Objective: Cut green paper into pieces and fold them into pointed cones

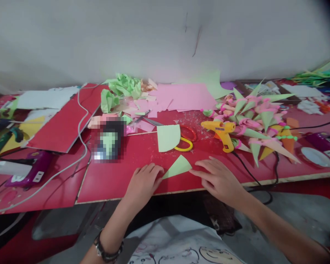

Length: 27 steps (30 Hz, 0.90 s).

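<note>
Looks like mid-shaping on a small green paper wedge [178, 167], lying on the red table [107, 181] just below centre of frame; can't tell if folded or only cut. Next move probably calls for steadying both ends and lining up edges before any bending or pressing. Grip: at the wedge's left tip with the left hand [144, 183], thumb and forefinger close together; can't tell if pinching or just touching. At the right corner with the right hand [220, 179], fingers spread, fingertip at or just touching paper, not clamped. Just above in frame: a round-cornered green sheet [167, 138], partly covering scissors [191, 145]. Right of centre: a yellow glue gun [224, 134], not in hand.
</note>
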{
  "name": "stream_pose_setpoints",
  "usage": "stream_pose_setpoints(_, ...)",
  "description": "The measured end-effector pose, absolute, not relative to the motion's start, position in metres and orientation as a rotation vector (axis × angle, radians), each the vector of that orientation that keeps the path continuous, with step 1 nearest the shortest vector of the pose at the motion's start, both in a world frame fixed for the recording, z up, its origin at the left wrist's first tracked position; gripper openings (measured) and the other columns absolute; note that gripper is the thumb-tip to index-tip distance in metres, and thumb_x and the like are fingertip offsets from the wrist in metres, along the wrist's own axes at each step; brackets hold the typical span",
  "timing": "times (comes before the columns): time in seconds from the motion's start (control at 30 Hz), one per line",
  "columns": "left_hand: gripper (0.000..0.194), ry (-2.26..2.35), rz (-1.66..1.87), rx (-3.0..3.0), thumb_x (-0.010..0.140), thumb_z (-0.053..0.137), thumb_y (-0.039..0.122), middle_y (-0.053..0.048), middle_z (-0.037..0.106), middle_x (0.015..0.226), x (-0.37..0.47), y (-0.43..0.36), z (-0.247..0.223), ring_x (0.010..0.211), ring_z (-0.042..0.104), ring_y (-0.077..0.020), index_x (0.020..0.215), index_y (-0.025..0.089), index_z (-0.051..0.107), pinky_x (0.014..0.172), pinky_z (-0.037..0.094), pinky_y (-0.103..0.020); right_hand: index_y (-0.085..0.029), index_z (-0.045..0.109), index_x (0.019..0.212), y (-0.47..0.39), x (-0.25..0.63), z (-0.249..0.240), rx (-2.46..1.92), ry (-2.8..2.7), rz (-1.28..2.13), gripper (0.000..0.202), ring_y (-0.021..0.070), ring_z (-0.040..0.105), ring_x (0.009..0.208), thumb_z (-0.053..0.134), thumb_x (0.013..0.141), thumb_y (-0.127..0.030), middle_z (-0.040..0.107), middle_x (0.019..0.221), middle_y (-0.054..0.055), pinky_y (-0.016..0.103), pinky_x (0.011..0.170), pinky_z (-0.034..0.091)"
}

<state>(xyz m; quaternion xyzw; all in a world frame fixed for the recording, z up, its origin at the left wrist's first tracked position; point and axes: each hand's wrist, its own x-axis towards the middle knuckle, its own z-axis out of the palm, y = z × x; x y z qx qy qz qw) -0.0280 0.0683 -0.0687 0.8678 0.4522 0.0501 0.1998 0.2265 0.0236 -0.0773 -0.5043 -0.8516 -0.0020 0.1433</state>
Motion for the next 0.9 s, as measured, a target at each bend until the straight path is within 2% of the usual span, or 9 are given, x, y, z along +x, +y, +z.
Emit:
stream_pose_setpoints(0.13,0.012,1.236,0.173,2.426,0.086,0.043,0.022,0.0,0.059,0.099,-0.028,0.068,-0.067,0.093,0.054,-0.0165,0.096,0.023,0.05,0.078,0.039,-0.031,-0.02,0.065,0.092,0.028,0.226,-0.069,-1.494,-2.289,0.099,0.026,0.0209,0.056,0.091,0.043,0.079,-0.013,0.062,0.097,0.008,0.042,0.087,0.042)
stream_pose_setpoints(0.23,0.015,1.214,0.2,2.424,0.085,0.043,0.02,-0.002,0.059,0.101,-0.028,0.069,-0.065,0.095,0.053,-0.0169,0.098,0.022,0.05,0.079,0.04,-0.031,-0.021,0.055,0.107,0.035,0.214,-0.066,-1.49,-2.094,0.312,0.028,0.0207,0.055,0.096,0.044,0.081,-0.018,0.06,0.101,0.008,0.037,0.083,0.046)
stream_pose_setpoints(0.37,0.02,1.196,0.227,2.408,0.083,0.044,0.016,-0.002,0.059,0.101,-0.029,0.069,-0.064,0.096,0.053,-0.0177,0.101,0.022,0.05,0.081,0.041,-0.032,-0.02,0.038,0.125,0.047,0.19,-0.07,-1.464,-2.111,0.521,0.049,0.0234,0.05,0.104,0.053,0.079,-0.025,0.056,0.11,0.01,0.041,0.087,0.042)
stream_pose_setpoints(0.5,0.027,1.196,0.295,2.369,0.08,0.046,0.016,-0.004,0.058,0.102,-0.031,0.067,-0.064,0.094,0.054,-0.0182,0.106,0.022,0.048,0.08,0.043,-0.032,-0.02,0.034,0.129,0.053,0.178,-0.072,-1.497,-2.107,0.614,0.051,0.0223,0.049,0.105,0.049,0.08,-0.017,0.054,0.114,0.011,0.042,0.088,0.039)
stream_pose_setpoints(0.6,0.039,1.159,0.389,2.41,0.078,0.05,0.019,-0.007,0.051,0.117,-0.028,0.064,-0.062,0.105,0.049,-0.0189,0.117,0.022,0.043,0.087,0.04,-0.033,-0.022,0.049,0.114,0.054,0.178,-0.068,-1.432,-2.091,0.632,0.036,0.0191,0.054,0.093,0.046,0.081,-0.011,0.06,0.097,0.006,0.04,0.084,0.039)
stream_pose_setpoints(0.67,0.049,1.066,0.398,2.519,0.077,0.054,0.026,-0.006,0.045,0.128,-0.024,0.062,-0.059,0.116,0.04,-0.0201,0.123,0.023,0.039,0.097,0.032,-0.036,-0.021,0.059,0.093,0.055,0.18,-0.066,-1.33,-2.116,0.605,0.023,0.0179,0.054,0.088,0.046,0.079,-0.008,0.062,0.088,0.004,0.039,0.082,0.039)
stream_pose_setpoints(0.73,0.059,0.967,0.344,2.644,0.077,0.054,0.038,-0.003,0.041,0.134,-0.02,0.062,-0.058,0.123,0.033,-0.0212,0.13,0.026,0.032,0.104,0.02,-0.041,-0.019,0.061,0.077,0.056,0.183,-0.067,-1.232,-2.116,0.599,0.02,0.0167,0.055,0.085,0.047,0.077,-0.005,0.062,0.084,0.004,0.035,0.079,0.041)
stream_pose_setpoints(0.83,0.069,0.885,0.25,2.757,0.077,0.048,0.052,-0.002,0.037,0.138,-0.016,0.064,-0.06,0.128,0.026,-0.0212,0.135,0.027,0.022,0.106,0.004,-0.046,-0.018,0.062,0.075,0.058,0.189,-0.073,-1.168,-2.072,0.635,0.021,0.0149,0.056,0.085,0.047,0.076,-0.003,0.062,0.087,0.005,0.03,0.076,0.045)
stream_pose_setpoints(0.9,0.069,0.851,0.209,2.796,0.077,0.045,0.056,-0.003,0.035,0.139,-0.015,0.065,-0.065,0.129,0.024,-0.0211,0.135,0.026,0.023,0.106,0.002,-0.047,-0.018,0.064,0.078,0.058,0.194,-0.079,-1.178,-2.078,0.621,0.022,0.0152,0.057,0.088,0.047,0.076,-0.005,0.063,0.092,0.006,0.031,0.078,0.046)
